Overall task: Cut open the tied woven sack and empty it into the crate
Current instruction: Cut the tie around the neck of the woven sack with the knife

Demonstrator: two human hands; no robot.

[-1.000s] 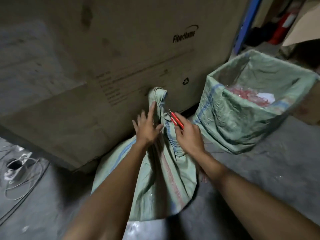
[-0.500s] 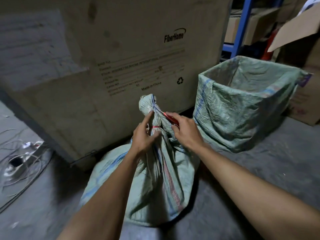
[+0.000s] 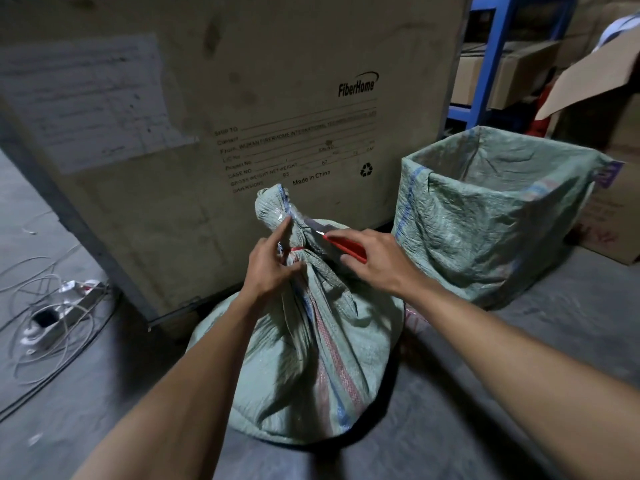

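Observation:
A green woven sack (image 3: pixel 304 368) stands on the floor, its neck bunched and bound by a thin red tie (image 3: pixel 298 248). My left hand (image 3: pixel 269 265) grips the neck just below the tie, index finger pointing up along the tuft. My right hand (image 3: pixel 377 258) holds a red-handled cutter (image 3: pixel 341 247) whose blade rests against the neck's right side, just above the tie. To the right stands the crate (image 3: pixel 498 216), lined with a green woven bag, its top open; its inside is hidden from here.
A large FiberHome cardboard box (image 3: pixel 242 116) rises right behind the sack. Loose white cables and a power strip (image 3: pixel 52 317) lie on the floor at left. Blue shelving (image 3: pixel 485 64) and more cardboard boxes (image 3: pixel 602 98) stand at back right.
The view has tilted up and drawn nearer. My right hand has slid right along the red handle, exposing more of the cutter, with the blade still at the neck. My left hand keeps its grip.

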